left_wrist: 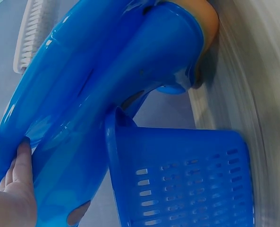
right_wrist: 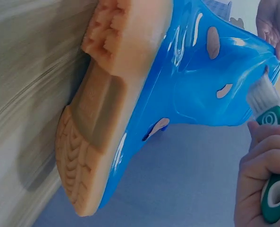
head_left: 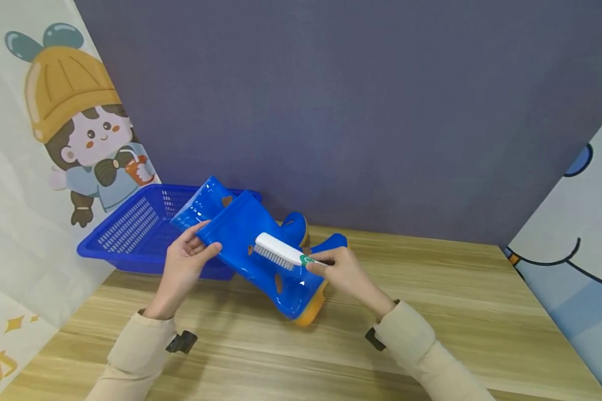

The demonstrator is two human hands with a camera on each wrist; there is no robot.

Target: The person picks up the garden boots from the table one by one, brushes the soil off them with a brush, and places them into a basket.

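Observation:
My left hand (head_left: 185, 259) grips the top rim of a shiny blue rain boot (head_left: 241, 223), thumb outside and fingers inside the opening. This boot lies tilted, its orange sole (right_wrist: 109, 94) low toward the table. My right hand (head_left: 345, 272) holds a scrub brush (head_left: 278, 247) by its green and white handle (right_wrist: 272, 208). The brush's white head overlaps the boot shaft in the head view, grey bristles facing down. Behind it, a second blue rain boot (head_left: 207, 201) leans across the basket, mostly hidden by the first.
A blue perforated plastic basket (head_left: 97, 245) stands at the back left, partly under the boots. The wood-grain table (head_left: 431, 312) ends at a grey back panel (head_left: 381, 111). White panels with cartoon prints, such as a child in a yellow hat (head_left: 70, 89), flank both sides.

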